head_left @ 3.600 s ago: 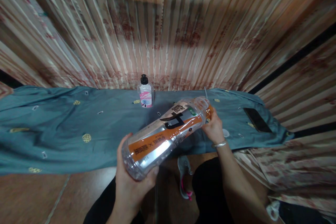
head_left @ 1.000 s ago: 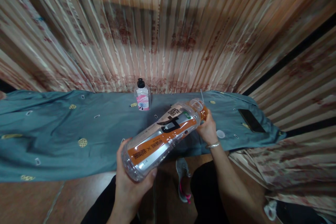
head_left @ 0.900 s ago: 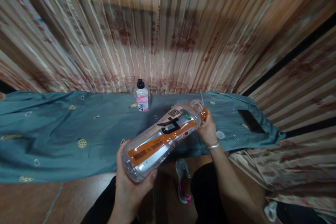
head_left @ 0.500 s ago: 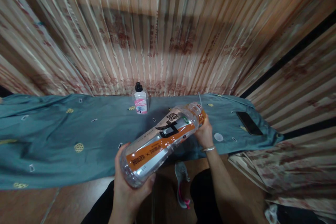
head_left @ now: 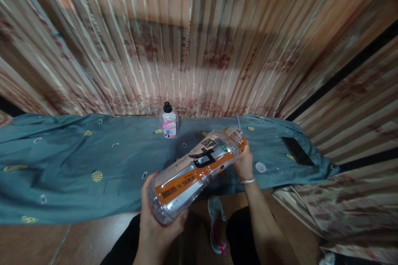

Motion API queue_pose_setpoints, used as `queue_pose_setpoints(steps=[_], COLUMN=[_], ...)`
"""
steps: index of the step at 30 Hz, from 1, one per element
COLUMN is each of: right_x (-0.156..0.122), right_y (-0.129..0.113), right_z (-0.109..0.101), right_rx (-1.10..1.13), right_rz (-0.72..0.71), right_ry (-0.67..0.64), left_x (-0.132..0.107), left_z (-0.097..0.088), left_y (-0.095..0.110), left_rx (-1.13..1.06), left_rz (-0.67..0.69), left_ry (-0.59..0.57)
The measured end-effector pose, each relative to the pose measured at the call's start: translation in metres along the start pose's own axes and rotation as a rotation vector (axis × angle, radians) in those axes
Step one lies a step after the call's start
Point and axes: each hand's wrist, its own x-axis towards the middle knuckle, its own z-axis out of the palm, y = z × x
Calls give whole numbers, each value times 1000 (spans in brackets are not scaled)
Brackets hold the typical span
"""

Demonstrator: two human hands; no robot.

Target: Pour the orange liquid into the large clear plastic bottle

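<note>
A large clear plastic bottle (head_left: 189, 174) with an orange and silver label lies tilted across the middle, its base toward me and its neck up to the right. My left hand (head_left: 160, 223) is wrapped round the base. At the neck end, my right hand (head_left: 244, 163) is closed on an orange object (head_left: 242, 143), mostly hidden behind the bottle. A thin clear straw-like stick (head_left: 238, 121) rises beside it. Whether the bottle's mouth touches the orange object I cannot tell. To the right of my right hand lies a small white disc (head_left: 260, 167).
A small clear bottle (head_left: 169, 126) with black cap and pink label stands at the back of the teal cloth (head_left: 71, 161). A black phone (head_left: 297, 151) lies at the right. Pleated curtains (head_left: 199, 49) hang behind; a shoe (head_left: 215, 215) shows below.
The whole scene has shifted slightly right and down in the view. Both hands keep their hold, and the large bottle stays tilted much as before.
</note>
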Motion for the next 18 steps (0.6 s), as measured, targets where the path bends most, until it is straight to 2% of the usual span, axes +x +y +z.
queue_pose_setpoints(steps=[7, 18], right_x=[0, 0], right_y=[-7, 1], right_z=[-3, -1], right_rx=[0, -7], right_rz=[73, 10], right_ry=[-21, 19], left_x=[-1, -1], left_z=[3, 2], left_y=[-1, -2], left_rx=[-39, 6], left_rz=[-14, 7], left_ry=[-3, 0])
